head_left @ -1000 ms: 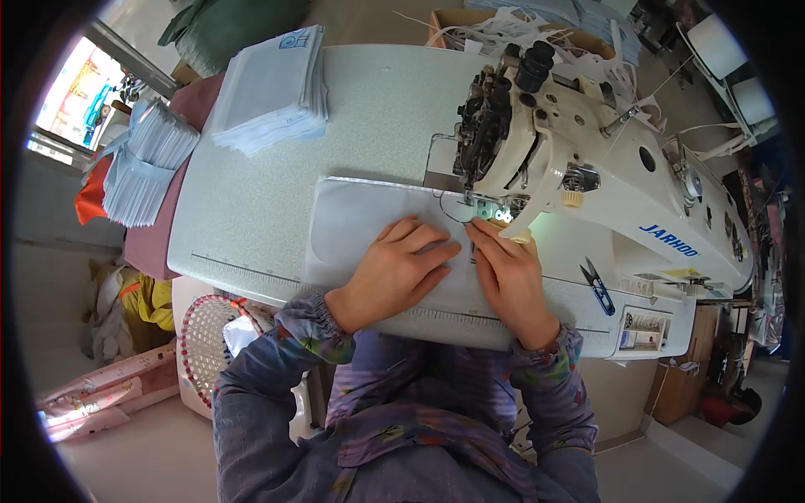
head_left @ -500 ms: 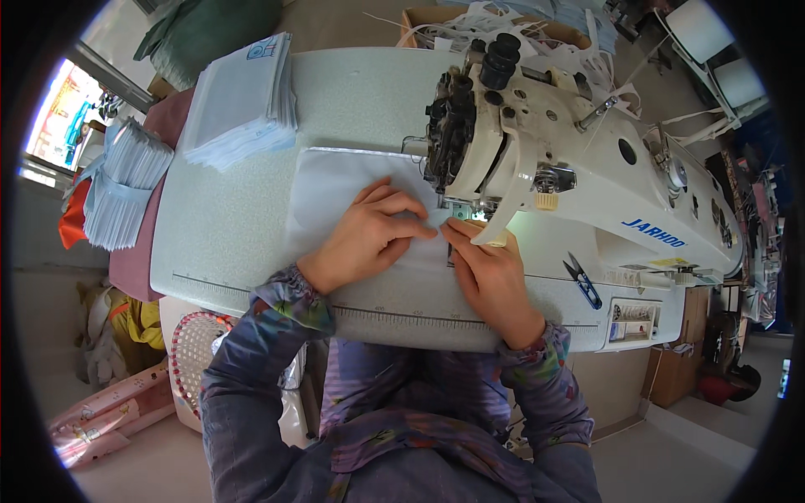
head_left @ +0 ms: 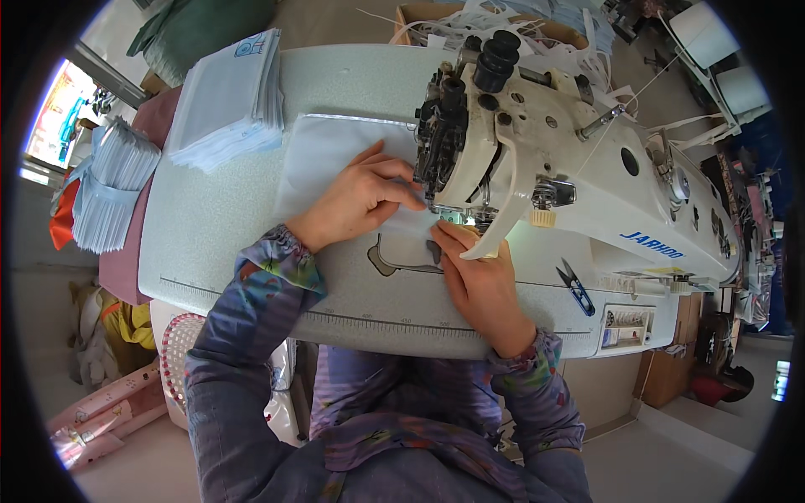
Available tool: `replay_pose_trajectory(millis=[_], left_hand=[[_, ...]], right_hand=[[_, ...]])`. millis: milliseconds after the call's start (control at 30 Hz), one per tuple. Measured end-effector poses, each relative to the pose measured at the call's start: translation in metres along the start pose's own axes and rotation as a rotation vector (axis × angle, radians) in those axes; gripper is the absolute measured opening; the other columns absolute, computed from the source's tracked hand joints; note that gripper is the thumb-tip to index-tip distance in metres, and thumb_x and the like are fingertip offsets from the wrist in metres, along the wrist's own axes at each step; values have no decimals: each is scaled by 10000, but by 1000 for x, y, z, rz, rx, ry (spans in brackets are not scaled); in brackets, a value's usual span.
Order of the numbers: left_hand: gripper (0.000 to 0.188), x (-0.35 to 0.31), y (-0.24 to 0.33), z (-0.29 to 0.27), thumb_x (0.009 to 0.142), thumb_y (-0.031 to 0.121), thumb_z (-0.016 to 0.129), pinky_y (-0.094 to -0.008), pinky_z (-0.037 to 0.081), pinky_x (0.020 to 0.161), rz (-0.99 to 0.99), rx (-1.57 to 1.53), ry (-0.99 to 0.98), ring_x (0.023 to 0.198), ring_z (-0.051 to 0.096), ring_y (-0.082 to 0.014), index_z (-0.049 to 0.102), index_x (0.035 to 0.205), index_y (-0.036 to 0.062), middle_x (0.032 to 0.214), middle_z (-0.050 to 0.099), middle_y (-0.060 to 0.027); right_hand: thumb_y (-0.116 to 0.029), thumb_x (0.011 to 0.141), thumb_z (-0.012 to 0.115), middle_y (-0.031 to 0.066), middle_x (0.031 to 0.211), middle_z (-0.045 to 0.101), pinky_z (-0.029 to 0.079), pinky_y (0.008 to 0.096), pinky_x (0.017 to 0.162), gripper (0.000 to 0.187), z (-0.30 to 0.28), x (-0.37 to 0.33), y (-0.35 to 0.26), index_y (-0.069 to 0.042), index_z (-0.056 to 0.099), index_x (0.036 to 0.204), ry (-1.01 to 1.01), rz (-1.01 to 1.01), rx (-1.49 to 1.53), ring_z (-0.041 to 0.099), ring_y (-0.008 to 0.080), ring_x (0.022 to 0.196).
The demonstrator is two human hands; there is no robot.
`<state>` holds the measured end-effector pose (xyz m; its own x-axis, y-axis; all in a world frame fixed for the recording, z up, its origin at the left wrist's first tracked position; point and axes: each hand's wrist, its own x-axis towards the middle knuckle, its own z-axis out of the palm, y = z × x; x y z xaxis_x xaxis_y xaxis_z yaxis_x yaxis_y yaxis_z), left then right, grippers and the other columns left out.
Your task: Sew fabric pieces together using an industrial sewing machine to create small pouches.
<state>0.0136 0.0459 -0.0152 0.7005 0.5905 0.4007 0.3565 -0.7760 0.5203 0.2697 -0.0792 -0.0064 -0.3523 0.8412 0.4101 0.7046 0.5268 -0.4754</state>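
A thin white fabric piece (head_left: 323, 155) lies flat on the sewing machine's bed, its right edge running in beside the needle area. My left hand (head_left: 356, 199) rests on the fabric, fingers spread and lightly bent, just left of the machine head. Close to the lit presser foot (head_left: 451, 216), my right hand (head_left: 482, 281) has its fingers pressed together at the fabric's near right edge; its exact grip is partly hidden. The sewing machine (head_left: 545, 142) reaches in from the right. A dark-outlined cover plate (head_left: 384, 260) shows in the bed below my left hand.
Stacked white fabric pieces (head_left: 222, 105) stand at the far left, with a tied white bundle (head_left: 117, 184) beyond the table's left edge. Blue-handled thread snips (head_left: 577, 287) lie right of my right hand, near a small parts tray (head_left: 627, 327). White strips fill a box (head_left: 408, 23) behind.
The fabric has slid away from me past the needle, uncovering the plate in the bed. My left hand has moved slightly away with it; my right hand stays by the presser foot.
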Motion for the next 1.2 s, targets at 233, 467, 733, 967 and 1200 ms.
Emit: replay_pose_trajectory(millis=[233, 467, 733, 967, 1200], left_hand=[[400, -1, 3, -1, 875, -54, 704, -625, 272, 1341, -50, 6, -42, 1375, 641, -284, 828, 1112, 243, 1219, 736, -5], [434, -6, 12, -9, 952, 34, 711, -595, 345, 1298, -51, 175, -99, 1407, 618, -250, 747, 1324, 254, 1352, 731, 12], [548, -20, 97, 9, 918, 320, 818, -520, 452, 1190, -327, 358, -242, 1401, 570, -363, 699, 1435, 183, 1454, 605, -65], [618, -42, 117, 48, 929, 400, 835, -638, 325, 1294, -287, 312, 80, 1478, 523, -400, 679, 1452, 112, 1511, 587, -138], [564, -42, 106, 40, 929, 328, 846, -588, 423, 1239, -226, 335, 100, 1445, 567, -395, 700, 1427, 107, 1496, 612, -144]], right_hand=[[-13, 959, 722, 99, 1384, 731, 502, 478, 1054, 399, -2, -1, -1, -60, 740, 1354, 10, -3, 13, 696, 350, 1218], [6, 961, 727, 126, 1300, 761, 534, 474, 1024, 375, 2, -2, 0, -55, 759, 1330, 78, -13, 24, 699, 362, 1175], [76, 950, 703, 163, 1269, 760, 570, 442, 930, 339, -2, 2, -9, -19, 777, 1267, 173, 16, 149, 700, 377, 1119], [74, 931, 630, 162, 1405, 711, 503, 505, 1078, 472, -2, -4, 7, -28, 697, 1387, 5, -40, 31, 660, 408, 1255], [57, 951, 636, 153, 1408, 713, 494, 497, 1078, 431, -1, -2, 8, -31, 711, 1367, -58, 38, 31, 664, 381, 1261]])
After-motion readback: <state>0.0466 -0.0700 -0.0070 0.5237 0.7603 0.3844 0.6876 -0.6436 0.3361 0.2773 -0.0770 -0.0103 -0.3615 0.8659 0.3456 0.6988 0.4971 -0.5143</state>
